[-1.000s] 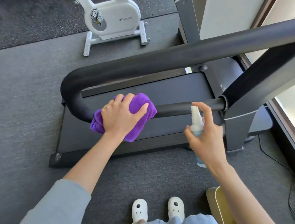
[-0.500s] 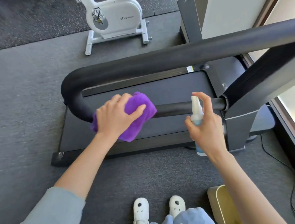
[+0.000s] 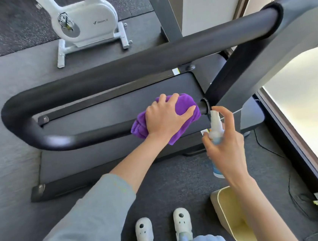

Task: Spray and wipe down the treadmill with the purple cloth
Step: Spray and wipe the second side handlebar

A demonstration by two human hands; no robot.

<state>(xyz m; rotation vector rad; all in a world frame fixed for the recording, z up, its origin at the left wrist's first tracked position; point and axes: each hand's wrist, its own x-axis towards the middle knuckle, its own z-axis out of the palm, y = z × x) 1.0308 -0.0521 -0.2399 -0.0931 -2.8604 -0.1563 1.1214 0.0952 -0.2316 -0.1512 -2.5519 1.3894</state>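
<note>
My left hand (image 3: 165,117) grips the purple cloth (image 3: 184,107) around the treadmill's near handrail (image 3: 88,137) by its upright, my right hand (image 3: 226,146) holds the spray bottle (image 3: 215,128); far rail and belt look unwiped.

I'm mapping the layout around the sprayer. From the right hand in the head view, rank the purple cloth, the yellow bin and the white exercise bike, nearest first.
From the right hand, which holds the spray bottle:
1. purple cloth, just to its left on the treadmill handrail, under the left hand.
2. yellow bin, on the floor below the forearm.
3. white exercise bike, far beyond the treadmill, upper left.
</note>
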